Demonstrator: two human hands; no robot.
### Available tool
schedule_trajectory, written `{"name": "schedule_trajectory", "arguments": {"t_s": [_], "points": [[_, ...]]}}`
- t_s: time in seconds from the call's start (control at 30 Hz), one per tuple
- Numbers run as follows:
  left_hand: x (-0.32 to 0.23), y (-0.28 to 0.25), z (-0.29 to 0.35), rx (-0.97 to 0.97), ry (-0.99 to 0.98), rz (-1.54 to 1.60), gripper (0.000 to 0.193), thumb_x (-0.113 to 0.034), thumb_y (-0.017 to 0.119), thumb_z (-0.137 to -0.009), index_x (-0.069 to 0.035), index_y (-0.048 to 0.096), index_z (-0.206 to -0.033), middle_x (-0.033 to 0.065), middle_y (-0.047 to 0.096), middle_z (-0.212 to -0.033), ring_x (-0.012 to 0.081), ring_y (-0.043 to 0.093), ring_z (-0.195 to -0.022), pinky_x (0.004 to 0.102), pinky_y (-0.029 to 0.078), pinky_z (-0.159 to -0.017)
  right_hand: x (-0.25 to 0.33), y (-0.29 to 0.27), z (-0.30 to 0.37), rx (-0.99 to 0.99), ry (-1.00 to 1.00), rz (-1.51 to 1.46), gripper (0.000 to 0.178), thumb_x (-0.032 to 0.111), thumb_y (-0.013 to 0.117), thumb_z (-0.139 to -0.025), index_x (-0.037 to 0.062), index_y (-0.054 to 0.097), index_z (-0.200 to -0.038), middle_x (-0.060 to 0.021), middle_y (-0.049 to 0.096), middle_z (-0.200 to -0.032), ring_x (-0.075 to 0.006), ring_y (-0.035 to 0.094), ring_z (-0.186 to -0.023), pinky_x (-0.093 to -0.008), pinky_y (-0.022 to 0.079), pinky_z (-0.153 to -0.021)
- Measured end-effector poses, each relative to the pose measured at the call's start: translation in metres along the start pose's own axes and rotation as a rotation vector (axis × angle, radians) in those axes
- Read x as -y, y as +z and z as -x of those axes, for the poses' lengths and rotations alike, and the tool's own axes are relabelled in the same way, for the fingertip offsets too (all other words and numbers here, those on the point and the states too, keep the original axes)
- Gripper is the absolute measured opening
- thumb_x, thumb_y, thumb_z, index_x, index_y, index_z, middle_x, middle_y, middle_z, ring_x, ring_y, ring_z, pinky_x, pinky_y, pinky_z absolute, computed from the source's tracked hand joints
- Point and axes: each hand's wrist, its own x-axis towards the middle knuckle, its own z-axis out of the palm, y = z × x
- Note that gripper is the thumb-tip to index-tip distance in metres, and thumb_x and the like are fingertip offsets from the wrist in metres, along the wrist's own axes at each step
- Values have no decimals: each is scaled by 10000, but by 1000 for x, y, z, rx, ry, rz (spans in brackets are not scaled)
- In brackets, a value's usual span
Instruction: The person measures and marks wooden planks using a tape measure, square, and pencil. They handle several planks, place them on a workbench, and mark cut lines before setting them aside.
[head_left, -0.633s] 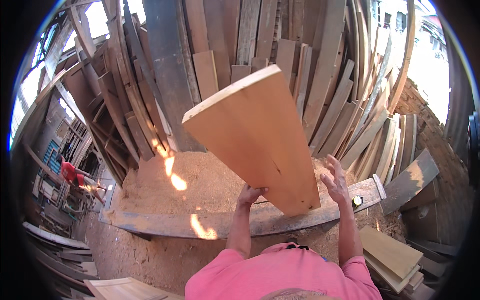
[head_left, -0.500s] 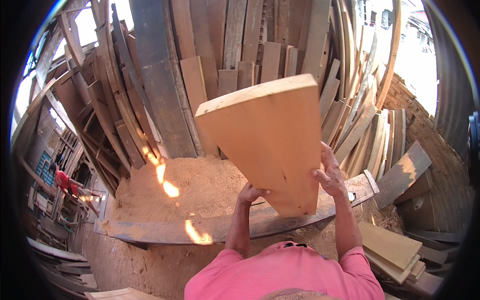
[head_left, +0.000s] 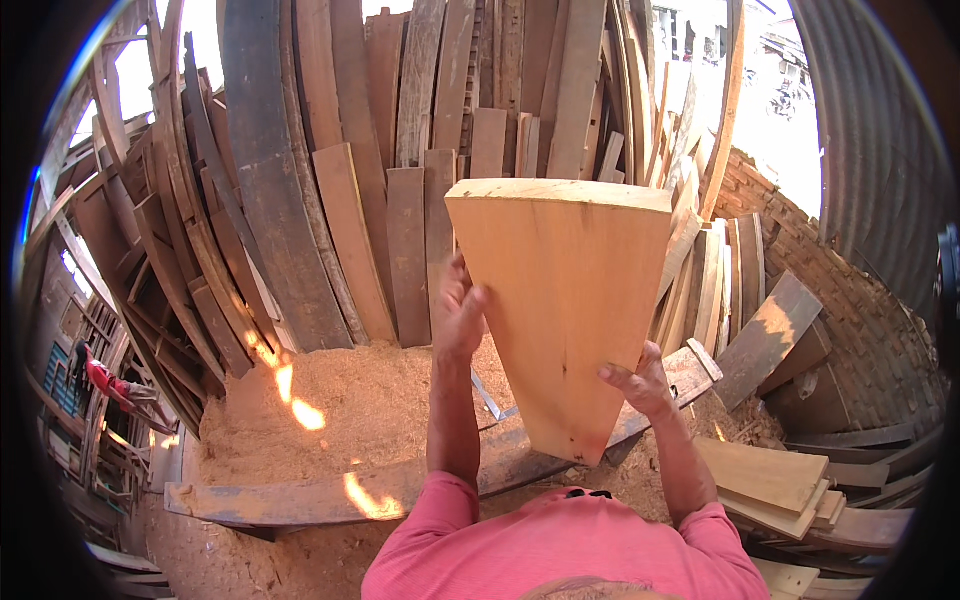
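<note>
Keep the wide board (head_left: 570, 310) steady at twelve o'clock from the pink shirt (head_left: 560, 545), pinched by the right hand (head_left: 645, 385) at its four-o'clock edge, and seat the left hand (head_left: 458, 315), loosely spread at nine o'clock, firmly against twisting.

Honey-orange board (head_left: 565, 310) in grip shows faint lengthwise grain, small dark marks; its upper end edge (head_left: 560, 194) pale cream. Pink shirt (head_left: 560, 545) on near side of grip. Left of grip, tan sawdust (head_left: 365, 395) carries yellow-white light patches (head_left: 308, 414). Beyond grip, leaning planks (head_left: 490, 145) brown to grey, widest slate-dark. Right, stacked boards (head_left: 775, 470) pale yellow; farther right, brick wall (head_left: 835, 310) orange-brown, coursed; metal sheet (head_left: 875, 150) grey, ribbed.
</note>
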Motion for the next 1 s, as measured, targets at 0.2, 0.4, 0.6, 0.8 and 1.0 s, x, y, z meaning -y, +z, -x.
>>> {"name": "schedule_trajectory", "arguments": {"t_s": [0.2, 0.4, 0.6, 0.8, 1.0], "points": [[-73, 36, -54, 40, 240, -69, 698, -416, 728, -1004, 0, 461, -1498, 110, 634, -1347, 194, 614, -1217, 366, 517, -1031, 10, 17, 7, 25, 83, 66, 439, 303, 861, -884, -2, 697, -1155, -43, 735, -1025, -125, 659, -970, -334, 548, -841], [-70, 10, -62, -177, 473, -537, 647, -552, 406, -1115, 4, 573, -1403, 131, 610, -1363, 245, 572, -1267, 416, 424, -1121, 14, 37, 4, 34, 18, 238, 625, 357, 842, -850, -2, 637, -1319, -159, 711, -1157, -270, 694, -1081, -404, 545, -944], [-72, -51, -62, -341, 308, -444, 692, -599, 384, -1112, 0, 605, -1381, 144, 681, -1259, 253, 647, -1151, 415, 521, -1011, 10, 76, 9, 117, 65, 288, 767, 474, 813, -866, 31, 562, -1439, -222, 649, -1283, -360, 636, -1223, -485, 507, -1054], [-124, -101, -54, 400, 33, 37, 543, -467, 433, -1117, -50, 603, -1421, 206, 680, -1226, 345, 655, -1154, 489, 519, -1050, -9, 79, 19, 405, 79, 266, 827, 440, 817, -863, 81, 473, -1525, -211, 557, -1419, -380, 531, -1359, -498, 427, -1158], [-195, -140, -47, 438, -716, 130, 796, -601, 169, -1128, -12, 694, -1229, 219, 673, -1185, 337, 588, -1296, 543, 463, -1145, -70, 85, 60, 452, 95, 446, 851, 310, 853, -805, 65, 462, -1520, -209, 498, -1506, -385, 479, -1414, -490, 389, -1209]]}}
